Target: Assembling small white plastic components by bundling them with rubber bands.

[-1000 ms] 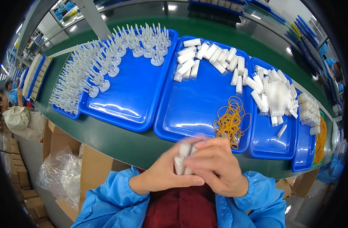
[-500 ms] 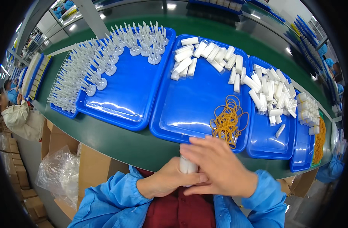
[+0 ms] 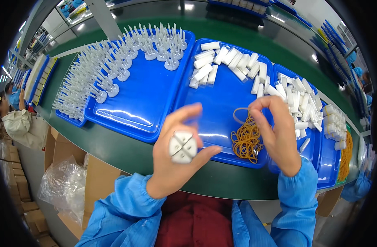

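Note:
My left hand (image 3: 168,175) is wrapped around a bundle of white wedge-shaped pieces (image 3: 183,147), whose round end faces up and shows seams between several segments. Its thumb and a blurred finger stick out to the right. Over the middle blue tray (image 3: 221,111), my right hand (image 3: 281,136) pinches a rubber band (image 3: 235,116) between thumb and forefinger. That band is lifted as a loop at the top of a tangled pile of yellow-brown rubber bands (image 3: 247,142) in the tray's near right corner. Along the same tray's far side lie white wrapped pieces (image 3: 203,61).
The left tray (image 3: 139,94) holds many translucent spiked parts (image 3: 89,78) standing upright. To the right, another blue tray (image 3: 287,158) carries more white pieces (image 3: 297,96), beside banded white bundles (image 3: 334,121). Open cardboard boxes (image 3: 102,185) stand below the table's near edge.
My hands have come apart. The left moved up and left with the bundle, turning its end upward. The right moved up and right to the rubber bands and took hold of one.

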{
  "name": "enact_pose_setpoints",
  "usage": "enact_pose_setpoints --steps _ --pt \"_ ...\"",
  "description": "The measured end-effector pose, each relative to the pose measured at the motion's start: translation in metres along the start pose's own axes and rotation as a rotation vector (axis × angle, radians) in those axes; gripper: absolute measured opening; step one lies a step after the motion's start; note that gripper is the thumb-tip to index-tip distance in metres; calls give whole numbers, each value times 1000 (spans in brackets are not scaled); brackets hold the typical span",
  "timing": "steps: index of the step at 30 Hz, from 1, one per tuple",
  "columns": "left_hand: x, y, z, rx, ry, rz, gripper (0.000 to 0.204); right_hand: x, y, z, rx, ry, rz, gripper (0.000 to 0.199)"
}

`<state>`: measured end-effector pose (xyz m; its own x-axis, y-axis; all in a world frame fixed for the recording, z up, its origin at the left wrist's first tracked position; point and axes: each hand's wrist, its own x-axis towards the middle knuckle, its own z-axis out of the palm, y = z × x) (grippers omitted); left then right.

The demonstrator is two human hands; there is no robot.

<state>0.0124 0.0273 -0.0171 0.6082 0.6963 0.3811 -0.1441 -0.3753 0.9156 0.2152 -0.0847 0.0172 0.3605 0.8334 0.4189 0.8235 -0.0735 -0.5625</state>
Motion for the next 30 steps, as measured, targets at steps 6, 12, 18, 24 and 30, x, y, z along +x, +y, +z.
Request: enact_pose_setpoints --steps 6,12,18,24,30 --pt "8 1 25 -419 -78 -254 21 -27 -53 -3 557 -7 155 19" --pt "7 19 8 -692 -626 -675 20 -40 -34 9 530 52 -106 52" --pt "1 17 7 111 -695 -86 38 -25 -35 2 78 -258 -337 52" --pt "8 4 -31 -790 -184 -545 20 -51 -2 -26 640 -321 -271 26" --pt "-2 17 10 -99 -112 144 34 -27 -55 -2 1303 510 416 41"
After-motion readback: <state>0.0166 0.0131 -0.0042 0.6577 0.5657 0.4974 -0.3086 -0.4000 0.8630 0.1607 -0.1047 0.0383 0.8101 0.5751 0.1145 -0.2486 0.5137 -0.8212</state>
